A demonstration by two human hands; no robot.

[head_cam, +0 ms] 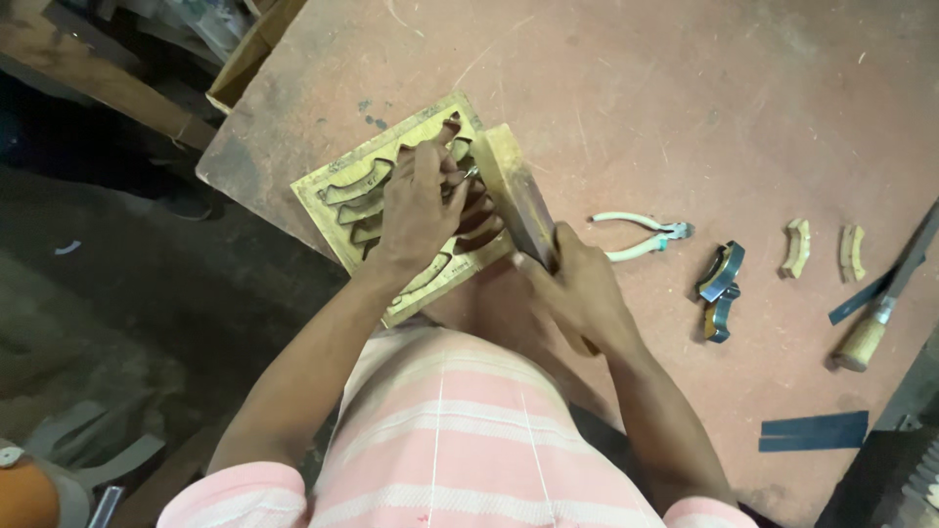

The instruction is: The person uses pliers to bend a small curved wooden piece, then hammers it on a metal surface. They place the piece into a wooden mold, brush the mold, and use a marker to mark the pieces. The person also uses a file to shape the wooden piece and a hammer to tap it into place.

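Hands press board by table edge

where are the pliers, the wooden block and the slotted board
pliers (641,235): head view, on the pale handles.
wooden block (518,200): head view, on its upper face above the right hand.
slotted board (337,186): head view, on its bare left part.

Matt wooden board, wooden block, metal pliers.

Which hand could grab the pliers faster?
The right hand, probably. It grips the wooden block just beside the pliers, which lie on its side of the table. The left hand is pressed flat on the wooden template board, farther away.
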